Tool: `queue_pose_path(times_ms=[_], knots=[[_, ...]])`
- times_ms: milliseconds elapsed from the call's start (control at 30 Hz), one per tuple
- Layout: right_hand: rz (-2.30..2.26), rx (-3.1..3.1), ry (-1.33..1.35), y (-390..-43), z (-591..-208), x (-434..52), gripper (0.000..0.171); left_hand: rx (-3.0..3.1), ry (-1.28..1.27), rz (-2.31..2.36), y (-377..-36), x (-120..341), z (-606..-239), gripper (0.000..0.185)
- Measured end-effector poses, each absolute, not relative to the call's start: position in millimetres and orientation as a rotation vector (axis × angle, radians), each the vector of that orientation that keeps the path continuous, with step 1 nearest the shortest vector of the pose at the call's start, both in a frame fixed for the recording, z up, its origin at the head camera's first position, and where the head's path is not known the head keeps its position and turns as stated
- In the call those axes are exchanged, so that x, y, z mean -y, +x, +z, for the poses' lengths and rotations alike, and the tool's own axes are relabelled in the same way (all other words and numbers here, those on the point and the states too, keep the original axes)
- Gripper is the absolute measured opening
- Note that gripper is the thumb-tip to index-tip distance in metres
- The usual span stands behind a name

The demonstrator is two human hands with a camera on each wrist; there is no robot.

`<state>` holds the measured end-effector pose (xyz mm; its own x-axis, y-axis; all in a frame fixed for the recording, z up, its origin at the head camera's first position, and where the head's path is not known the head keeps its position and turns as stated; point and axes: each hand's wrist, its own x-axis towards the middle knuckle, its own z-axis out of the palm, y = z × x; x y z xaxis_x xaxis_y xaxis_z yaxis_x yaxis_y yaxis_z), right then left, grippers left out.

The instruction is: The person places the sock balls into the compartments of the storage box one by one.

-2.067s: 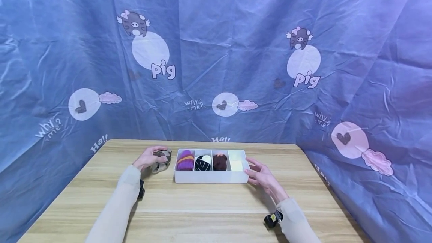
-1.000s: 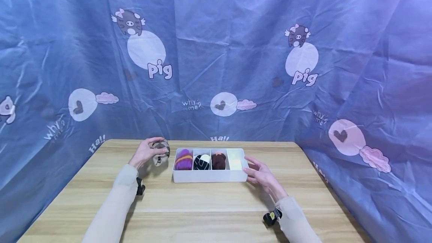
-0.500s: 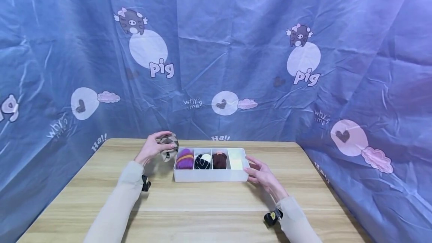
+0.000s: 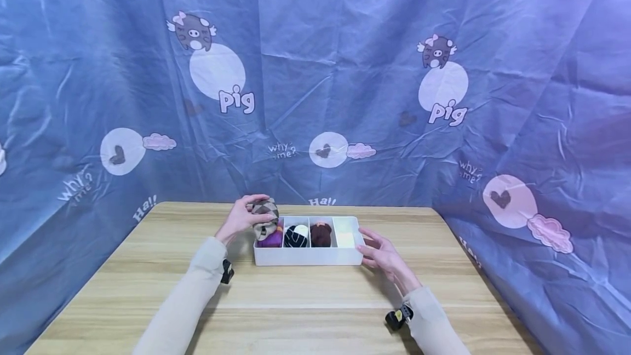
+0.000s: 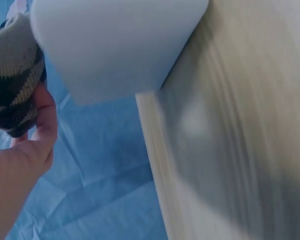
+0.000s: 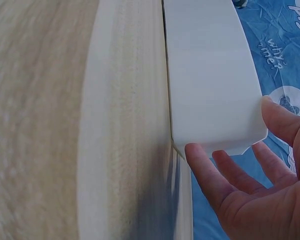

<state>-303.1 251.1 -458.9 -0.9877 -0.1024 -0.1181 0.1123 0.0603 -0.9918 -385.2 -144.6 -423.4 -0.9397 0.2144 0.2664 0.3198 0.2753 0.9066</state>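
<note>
My left hand (image 4: 240, 219) grips a rolled-up sock (image 4: 266, 218) in a grey, beige and dark pattern. It is held above the leftmost compartment of a white divided box (image 4: 308, 257). The sock's knit shows in the left wrist view (image 5: 12, 70), beside the box wall. Below it sits a purple sock roll (image 4: 270, 240) with an orange band, partly hidden. The middle compartments contain a black-and-white sock roll (image 4: 296, 236) and a dark brown one (image 4: 321, 234). My right hand (image 4: 384, 258) holds the box's right end, thumb at its rim and fingers against the end.
The box stands on a wooden table (image 4: 305, 311) towards its far edge. Its rightmost compartment (image 4: 344, 232) shows a bare pale floor. Behind and on both sides hangs a blue curtain (image 4: 296, 86) with printed pigs.
My left hand has lifted the patterned sock roll off the table left of the box and carried it right, over the purple one. The right hand stays at the box's end.
</note>
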Motion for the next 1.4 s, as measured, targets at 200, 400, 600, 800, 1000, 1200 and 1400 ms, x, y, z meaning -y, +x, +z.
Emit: queue_pose_path(times_ms=[200, 400, 600, 800, 1000, 1200, 1400], knots=[[-2.045, -2.163, 0.001, -302, -458, -251, 0.064, 2.425, -0.485, -1.768, -385, 127, -427, 0.059], [-2.041, -2.183, 0.007, -303, -457, -250, 0.063, 2.354, -0.519, -1.857, -380, 109, -422, 0.058], [-2.041, -2.182, -0.004, -301, -457, -252, 0.065, 2.334, -0.532, -1.857, -383, 90, -424, 0.055], [-2.041, -2.187, -0.01, -302, -458, -252, 0.067, 2.274, -0.523, -1.964, -381, 73, -425, 0.057], [-2.053, -2.176, -0.001, -302, -460, -250, 0.068, 2.308, -0.466, -1.897, -378, 63, -432, 0.058], [-2.052, -2.194, 0.01, -301, -460, -251, 0.067, 2.342, -0.501, -1.859, -376, 53, -433, 0.056], [-2.044, -2.191, 0.03, -301, -457, -250, 0.065, 2.351, -0.555, -1.891, -374, 45, -436, 0.057]])
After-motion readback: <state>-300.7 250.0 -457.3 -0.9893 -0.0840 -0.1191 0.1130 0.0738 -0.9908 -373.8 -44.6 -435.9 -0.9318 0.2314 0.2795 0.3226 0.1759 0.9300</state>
